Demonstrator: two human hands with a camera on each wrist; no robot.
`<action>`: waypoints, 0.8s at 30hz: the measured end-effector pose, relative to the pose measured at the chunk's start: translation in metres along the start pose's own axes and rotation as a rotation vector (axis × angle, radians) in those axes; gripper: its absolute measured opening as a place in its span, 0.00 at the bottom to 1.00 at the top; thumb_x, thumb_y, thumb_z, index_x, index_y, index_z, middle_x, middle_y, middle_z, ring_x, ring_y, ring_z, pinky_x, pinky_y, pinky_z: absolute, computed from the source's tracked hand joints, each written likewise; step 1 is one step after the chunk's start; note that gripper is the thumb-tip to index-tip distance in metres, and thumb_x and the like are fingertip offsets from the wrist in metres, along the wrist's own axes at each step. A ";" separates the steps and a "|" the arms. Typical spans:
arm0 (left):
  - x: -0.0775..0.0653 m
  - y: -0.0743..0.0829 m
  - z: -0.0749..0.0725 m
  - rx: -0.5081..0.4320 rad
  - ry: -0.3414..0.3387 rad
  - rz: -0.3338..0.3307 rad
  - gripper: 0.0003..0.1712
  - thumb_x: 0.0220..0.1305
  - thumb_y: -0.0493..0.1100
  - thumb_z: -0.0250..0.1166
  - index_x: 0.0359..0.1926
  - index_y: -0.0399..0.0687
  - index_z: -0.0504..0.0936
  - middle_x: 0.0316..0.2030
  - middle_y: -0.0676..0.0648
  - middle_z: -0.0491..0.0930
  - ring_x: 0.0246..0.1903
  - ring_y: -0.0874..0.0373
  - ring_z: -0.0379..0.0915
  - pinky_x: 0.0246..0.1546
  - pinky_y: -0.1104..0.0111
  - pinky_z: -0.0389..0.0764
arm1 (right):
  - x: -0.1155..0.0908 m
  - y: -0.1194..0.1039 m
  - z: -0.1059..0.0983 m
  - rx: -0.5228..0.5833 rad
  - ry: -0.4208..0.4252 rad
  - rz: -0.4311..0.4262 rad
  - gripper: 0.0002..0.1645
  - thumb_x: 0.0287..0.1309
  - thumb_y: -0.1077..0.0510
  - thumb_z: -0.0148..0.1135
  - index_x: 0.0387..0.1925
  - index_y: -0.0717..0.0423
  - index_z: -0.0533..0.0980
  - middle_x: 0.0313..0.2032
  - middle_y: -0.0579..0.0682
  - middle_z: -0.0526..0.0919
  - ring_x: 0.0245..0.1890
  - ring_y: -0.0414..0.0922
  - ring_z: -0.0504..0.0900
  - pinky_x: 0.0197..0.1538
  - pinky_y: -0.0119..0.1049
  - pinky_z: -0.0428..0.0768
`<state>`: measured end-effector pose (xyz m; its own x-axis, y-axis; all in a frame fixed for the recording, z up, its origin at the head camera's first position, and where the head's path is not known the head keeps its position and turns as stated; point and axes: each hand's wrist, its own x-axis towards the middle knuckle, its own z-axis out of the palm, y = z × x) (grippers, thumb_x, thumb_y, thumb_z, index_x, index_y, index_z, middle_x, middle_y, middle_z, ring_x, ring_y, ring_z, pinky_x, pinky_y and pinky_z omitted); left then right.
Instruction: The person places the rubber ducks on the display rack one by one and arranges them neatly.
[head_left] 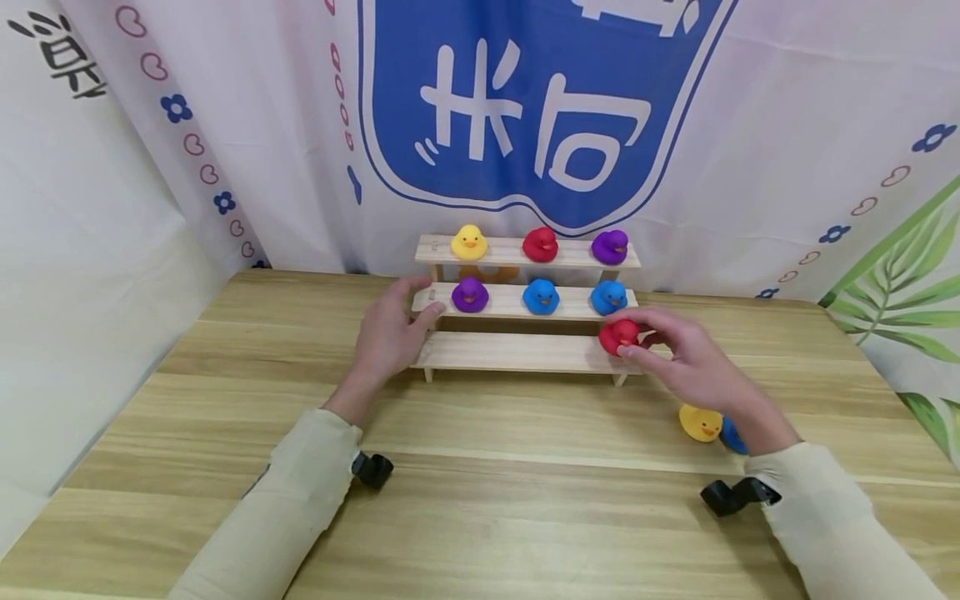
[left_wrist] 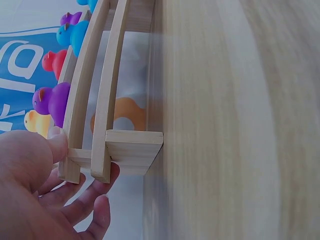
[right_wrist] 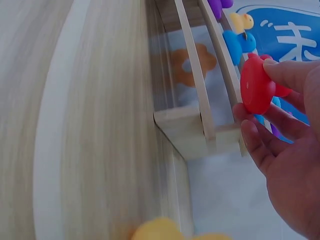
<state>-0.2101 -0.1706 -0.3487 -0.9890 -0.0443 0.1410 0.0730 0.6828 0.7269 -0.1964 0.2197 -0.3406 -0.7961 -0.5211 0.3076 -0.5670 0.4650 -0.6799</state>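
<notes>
A red rubber duck (head_left: 618,337) is pinched between the thumb and fingers of my right hand (head_left: 686,354), over the right end of the lowest step. In the right wrist view the flat base of the red duck (right_wrist: 256,85) shows. At the other end, my left hand (head_left: 390,329) grips the three-step wooden stand (head_left: 517,352), its thumb (left_wrist: 57,145) on the middle step and fingers beneath. The middle step bears a purple duck (head_left: 470,295) and two blue ducks (head_left: 541,297) (head_left: 608,297). Yellow (head_left: 468,242), red (head_left: 541,245) and purple (head_left: 610,247) ducks sit on top.
A yellow duck (head_left: 701,423) and a blue duck (head_left: 733,436) lie on the wooden table (head_left: 480,500), the blue one partly hidden by my right wrist. Behind the stand hangs a printed cloth (head_left: 300,167).
</notes>
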 end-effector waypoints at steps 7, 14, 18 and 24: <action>0.000 0.000 0.000 -0.004 -0.004 -0.002 0.31 0.80 0.53 0.61 0.77 0.47 0.69 0.75 0.42 0.73 0.50 0.44 0.83 0.55 0.51 0.84 | 0.011 -0.006 0.014 0.008 -0.037 0.009 0.22 0.72 0.64 0.66 0.65 0.57 0.79 0.56 0.53 0.84 0.52 0.41 0.79 0.52 0.27 0.83; 0.000 0.000 -0.001 0.004 -0.006 -0.005 0.31 0.81 0.53 0.60 0.77 0.47 0.69 0.75 0.42 0.72 0.51 0.43 0.82 0.59 0.49 0.82 | 0.027 -0.018 0.035 0.028 -0.096 -0.011 0.24 0.71 0.63 0.67 0.66 0.56 0.78 0.60 0.52 0.84 0.55 0.48 0.80 0.52 0.31 0.85; 0.000 0.000 -0.001 0.004 -0.005 -0.007 0.31 0.81 0.53 0.60 0.77 0.47 0.69 0.75 0.42 0.72 0.52 0.43 0.81 0.61 0.48 0.81 | 0.037 -0.027 0.047 0.013 -0.107 -0.056 0.24 0.70 0.62 0.69 0.66 0.54 0.79 0.60 0.50 0.85 0.55 0.46 0.81 0.52 0.33 0.86; 0.000 0.000 -0.001 0.001 -0.010 -0.010 0.32 0.81 0.53 0.60 0.77 0.47 0.69 0.76 0.42 0.72 0.53 0.43 0.81 0.64 0.47 0.80 | 0.048 -0.039 0.064 0.021 -0.144 -0.067 0.25 0.71 0.62 0.68 0.67 0.52 0.79 0.61 0.49 0.85 0.56 0.46 0.81 0.53 0.35 0.85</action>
<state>-0.2099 -0.1711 -0.3481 -0.9909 -0.0442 0.1268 0.0626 0.6828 0.7279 -0.1992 0.1309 -0.3419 -0.7174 -0.6483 0.2549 -0.6121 0.4119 -0.6751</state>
